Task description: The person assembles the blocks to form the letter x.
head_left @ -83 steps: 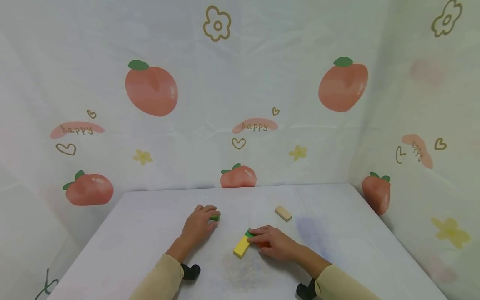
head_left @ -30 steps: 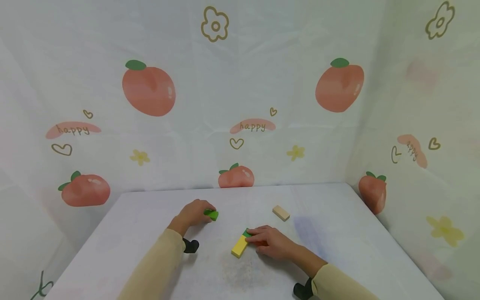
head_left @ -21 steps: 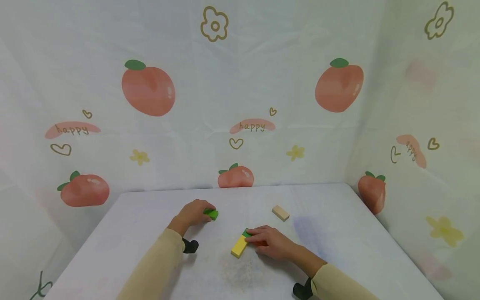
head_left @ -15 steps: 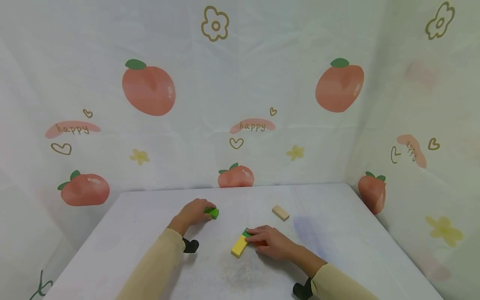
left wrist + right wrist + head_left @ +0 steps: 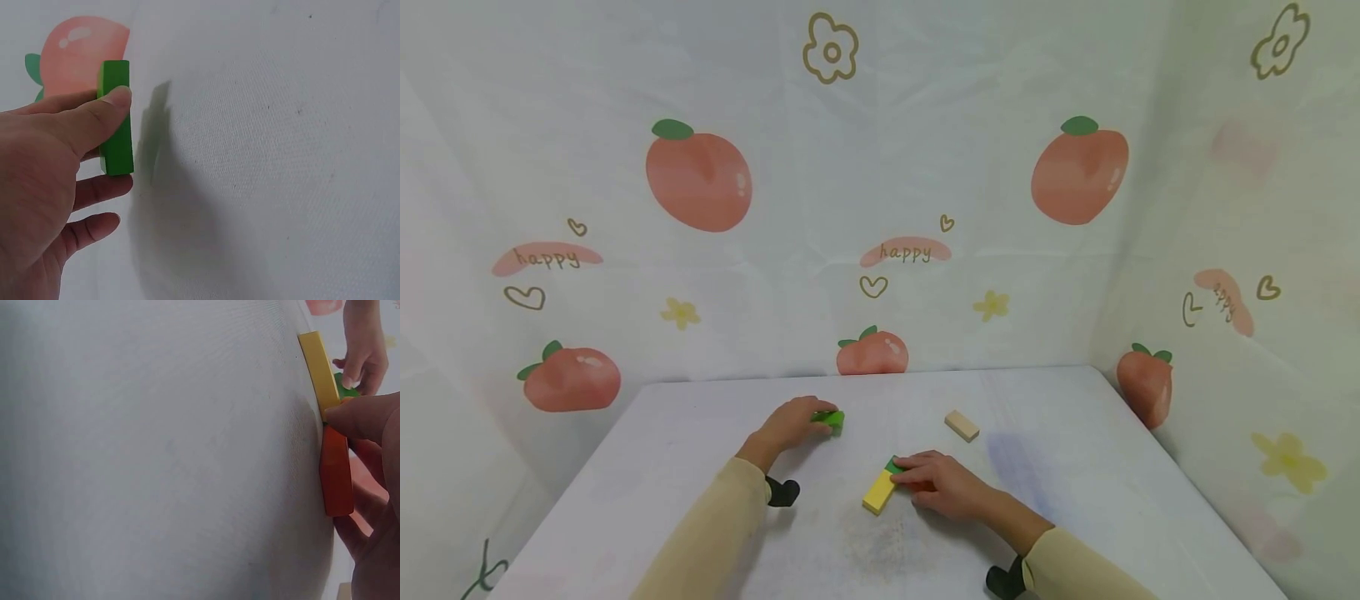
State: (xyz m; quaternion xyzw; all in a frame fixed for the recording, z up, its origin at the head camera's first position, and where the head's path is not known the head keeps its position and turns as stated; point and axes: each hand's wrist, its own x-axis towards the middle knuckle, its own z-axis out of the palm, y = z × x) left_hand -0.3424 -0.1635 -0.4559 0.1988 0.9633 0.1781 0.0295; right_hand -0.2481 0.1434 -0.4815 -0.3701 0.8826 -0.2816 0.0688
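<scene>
My left hand (image 5: 793, 422) pinches a bright green wooden block (image 5: 117, 119) between thumb and fingers. In the left wrist view the block stands apart from its shadow, held above the white cloth. My right hand (image 5: 946, 483) is low at the middle of the table, thumb and fingers pinching an orange-red block (image 5: 337, 472). Its thumb tip lies where that block meets a yellow block (image 5: 878, 493). A darker green block (image 5: 892, 465) sits at the far end of the yellow one in the head view, partly covered by my right fingers.
A plain wooden block (image 5: 962, 426) lies on the white table (image 5: 1075, 467), beyond and right of my right hand. A white curtain (image 5: 775, 292) printed with fruit stands along the back and right side. Black wrist mounts (image 5: 782, 492) hang below both wrists.
My left hand first reached farther forward with the green block, then shifted it slightly up and right in the head view, turning it a little. My right hand has stayed at the row of blocks.
</scene>
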